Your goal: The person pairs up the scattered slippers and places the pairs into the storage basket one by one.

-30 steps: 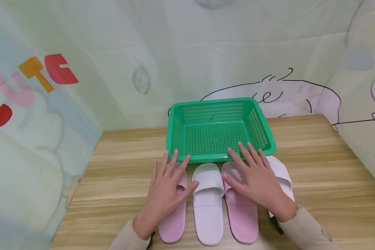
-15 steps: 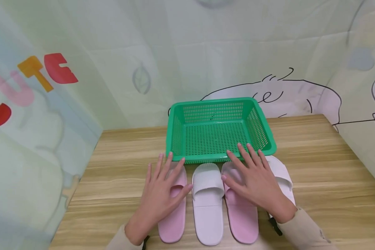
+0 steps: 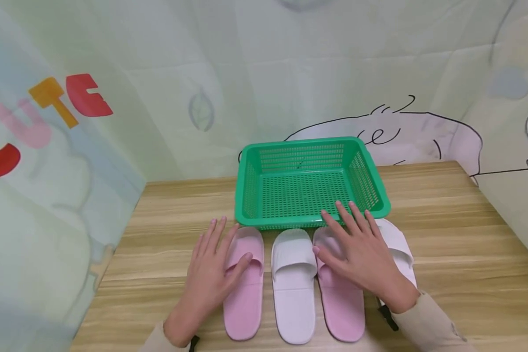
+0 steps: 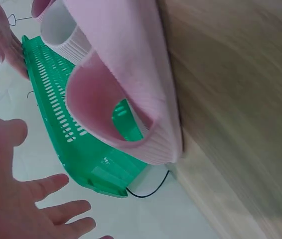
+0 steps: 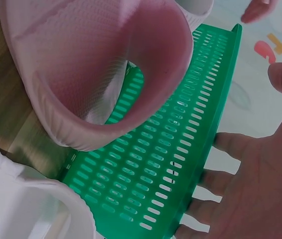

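Showing, L to R on a wood-grain table [image 3: 449,254], L pink slipper [image 3: 244,310], L white slipper [image 3: 295,313], R pink slipper [image 3: 345,313] and R white slipper [image 3: 395,238]. Set soles down in one row, toes twd green basket [image 3: 286,221], heels twd person; prob. so arranged to present foot openings to both hands and, w/ colours alternating, to tell neighbours apart at a glance. Placed basket just beyond toes, near printed cloth [image 3: 158,88], prob. to sit within reach w/o covering the straps.

Held L hand [image 3: 209,274] over outer side of L pink slipper, w/ thumb across its strap in head view, fingers straight and fairly close tog., thumb wide; gripped nothing. Appeared apart from slipper in L wrist view.

Held R hand [image 3: 365,256] over R pink slipper and R white slipper, fingers straight and spread wide, likewise gripping nothing, prob. for want of any weight to bear. Overlapped basket's near rim w/ fingertips; could not tell contact from mere overlap. Hid much of R white slipper behind hand and wrist.
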{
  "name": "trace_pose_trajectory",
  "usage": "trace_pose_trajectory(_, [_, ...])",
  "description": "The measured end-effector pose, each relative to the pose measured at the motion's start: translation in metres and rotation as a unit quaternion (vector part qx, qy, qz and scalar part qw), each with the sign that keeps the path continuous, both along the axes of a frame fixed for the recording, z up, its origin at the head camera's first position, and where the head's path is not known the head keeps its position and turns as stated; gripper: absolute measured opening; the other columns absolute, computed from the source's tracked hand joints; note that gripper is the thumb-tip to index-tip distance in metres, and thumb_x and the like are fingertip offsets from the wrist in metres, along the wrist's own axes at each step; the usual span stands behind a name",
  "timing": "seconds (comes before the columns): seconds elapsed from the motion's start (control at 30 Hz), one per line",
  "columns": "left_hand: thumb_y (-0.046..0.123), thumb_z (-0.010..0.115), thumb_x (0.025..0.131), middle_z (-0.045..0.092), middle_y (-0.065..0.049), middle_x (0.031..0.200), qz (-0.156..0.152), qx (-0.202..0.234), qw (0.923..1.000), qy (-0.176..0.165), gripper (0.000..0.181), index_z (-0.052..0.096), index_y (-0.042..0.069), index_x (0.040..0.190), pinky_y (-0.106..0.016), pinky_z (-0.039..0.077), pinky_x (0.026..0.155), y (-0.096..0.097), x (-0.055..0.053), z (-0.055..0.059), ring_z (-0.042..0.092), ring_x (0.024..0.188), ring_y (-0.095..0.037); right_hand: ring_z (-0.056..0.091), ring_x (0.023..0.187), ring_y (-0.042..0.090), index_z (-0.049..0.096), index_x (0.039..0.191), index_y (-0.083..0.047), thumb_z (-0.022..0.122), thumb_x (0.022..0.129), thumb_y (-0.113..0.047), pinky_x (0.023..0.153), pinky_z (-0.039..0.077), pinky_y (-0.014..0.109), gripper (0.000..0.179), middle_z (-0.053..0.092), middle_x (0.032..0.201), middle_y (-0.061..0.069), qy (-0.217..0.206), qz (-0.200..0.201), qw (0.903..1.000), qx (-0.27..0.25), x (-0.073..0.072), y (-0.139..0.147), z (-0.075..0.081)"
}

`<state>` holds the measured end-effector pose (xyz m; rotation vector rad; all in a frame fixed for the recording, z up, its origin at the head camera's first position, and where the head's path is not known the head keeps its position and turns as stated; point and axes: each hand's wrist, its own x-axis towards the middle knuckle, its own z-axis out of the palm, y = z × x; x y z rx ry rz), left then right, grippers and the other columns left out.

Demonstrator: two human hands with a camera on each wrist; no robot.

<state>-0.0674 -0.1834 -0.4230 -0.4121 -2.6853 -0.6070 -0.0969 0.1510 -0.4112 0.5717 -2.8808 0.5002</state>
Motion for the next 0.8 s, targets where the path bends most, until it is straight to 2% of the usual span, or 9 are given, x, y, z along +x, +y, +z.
trace_pose_trajectory(0.17, [0.037, 0.077, 0.095, 0.047, -0.026, 0.16, -0.005, -0.011, 0.9999, -0.003, 0.064, 0.058, 0.005, 0.149, -0.069, 0.029, 0.122, -0.003, -0.002, -0.004, 0.037, 0.153, -0.047, 0.016, 0.163, 0.04, 0.043, 0.164, -0.022, 0.059, 0.099, -0.064, 0.127, 0.014, 0.068, 0.079, 0.028, 0.174, 0.014, -0.005, 0.001, 1.0, 0.002, 0.004, 0.002, 0.003])
trace_pose_trajectory(0.4, [0.035, 0.077, 0.096, 0.054, -0.026, 0.154, -0.026, -0.008, 0.9995, -0.017, 0.061, 0.06, 0.009, 0.148, -0.071, 0.035, 0.117, -0.004, -0.004, -0.009, 0.045, 0.146, -0.052, 0.016, 0.163, 0.04, 0.041, 0.165, -0.022, 0.063, 0.099, -0.063, 0.128, 0.014, 0.067, 0.081, 0.027, 0.174, 0.014, 0.0, 0.01, 0.9999, -0.007, 0.013, 0.003, 0.006])
trace_pose_trajectory(0.67, [0.032, 0.079, 0.094, 0.055, -0.027, 0.153, -0.035, -0.009, 0.9986, -0.037, 0.063, 0.061, 0.006, 0.148, -0.071, 0.037, 0.116, -0.002, -0.005, -0.014, 0.049, 0.144, -0.05, 0.022, 0.161, 0.041, 0.044, 0.163, -0.019, 0.069, 0.098, -0.051, 0.127, 0.018, 0.065, 0.077, 0.031, 0.172, 0.017, 0.047, 0.015, 0.9984, -0.027, 0.019, 0.005, 0.003])
trace_pose_trajectory(0.8, [0.031, 0.079, 0.095, 0.056, -0.027, 0.152, -0.036, -0.002, 0.9982, -0.048, 0.061, 0.062, 0.005, 0.146, -0.069, 0.04, 0.115, 0.0, -0.004, -0.017, 0.052, 0.142, -0.05, 0.027, 0.158, 0.045, 0.052, 0.157, -0.013, 0.076, 0.094, -0.04, 0.122, 0.026, 0.069, 0.072, 0.04, 0.166, 0.021, 0.088, 0.035, 0.9942, -0.05, 0.019, 0.007, -0.001])
